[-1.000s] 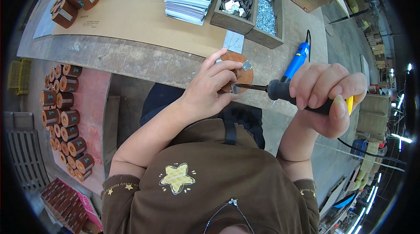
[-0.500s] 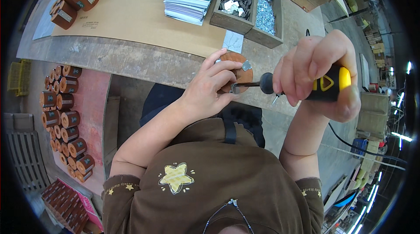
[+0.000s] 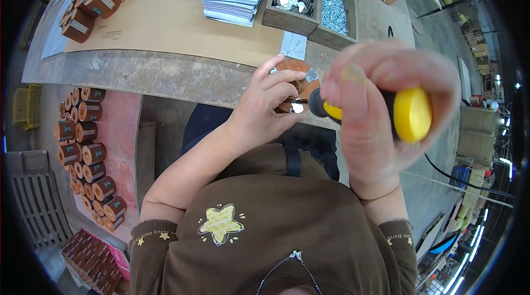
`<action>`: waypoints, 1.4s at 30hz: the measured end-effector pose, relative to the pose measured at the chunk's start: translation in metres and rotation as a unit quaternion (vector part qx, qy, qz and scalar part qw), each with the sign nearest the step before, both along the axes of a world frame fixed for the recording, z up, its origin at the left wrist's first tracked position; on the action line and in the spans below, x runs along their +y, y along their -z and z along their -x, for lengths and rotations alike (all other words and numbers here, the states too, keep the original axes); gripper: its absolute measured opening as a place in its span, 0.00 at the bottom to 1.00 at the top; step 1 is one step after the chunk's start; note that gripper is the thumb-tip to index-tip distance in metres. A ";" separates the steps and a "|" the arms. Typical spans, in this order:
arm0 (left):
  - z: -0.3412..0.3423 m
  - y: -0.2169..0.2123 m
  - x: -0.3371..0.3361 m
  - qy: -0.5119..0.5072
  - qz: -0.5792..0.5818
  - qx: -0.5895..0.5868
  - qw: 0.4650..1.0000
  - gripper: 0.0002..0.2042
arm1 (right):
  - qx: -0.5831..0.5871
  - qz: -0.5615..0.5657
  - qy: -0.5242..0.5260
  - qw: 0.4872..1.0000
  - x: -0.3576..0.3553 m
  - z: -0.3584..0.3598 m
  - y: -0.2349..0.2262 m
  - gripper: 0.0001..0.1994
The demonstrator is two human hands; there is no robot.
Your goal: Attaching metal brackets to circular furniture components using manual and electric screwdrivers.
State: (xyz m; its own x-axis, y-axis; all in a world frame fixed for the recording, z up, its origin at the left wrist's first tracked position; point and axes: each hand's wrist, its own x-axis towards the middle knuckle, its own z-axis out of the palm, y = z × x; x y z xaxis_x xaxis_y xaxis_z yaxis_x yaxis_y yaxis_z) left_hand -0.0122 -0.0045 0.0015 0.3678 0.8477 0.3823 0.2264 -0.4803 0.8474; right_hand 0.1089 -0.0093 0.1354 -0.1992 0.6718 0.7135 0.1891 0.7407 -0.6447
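While the left hand (image 3: 266,98) pinches the wooden disc (image 3: 293,65), already bearing metal plates (image 3: 311,76), the right hand (image 3: 364,129) wraps the screwdriver (image 3: 413,114), so fastening looks unfinished to me.

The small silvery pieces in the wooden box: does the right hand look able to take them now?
Probably not: the right hand is wrapped around the screwdriver, although the small silvery pieces lie exposed in the wooden box.

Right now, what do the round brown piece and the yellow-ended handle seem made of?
Round brown piece: probably wood, smooth, perhaps varnished, given its reddish-brown colour and slight sheen. Yellow-ended handle: likely moulded plastic, its yellow bright and even; the black might be rubber.
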 end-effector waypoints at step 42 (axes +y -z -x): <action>0.051 -0.058 0.004 0.007 -0.090 0.296 0.951 0.17 | 0.187 0.040 -0.201 0.961 -0.006 -0.094 -0.024 0.04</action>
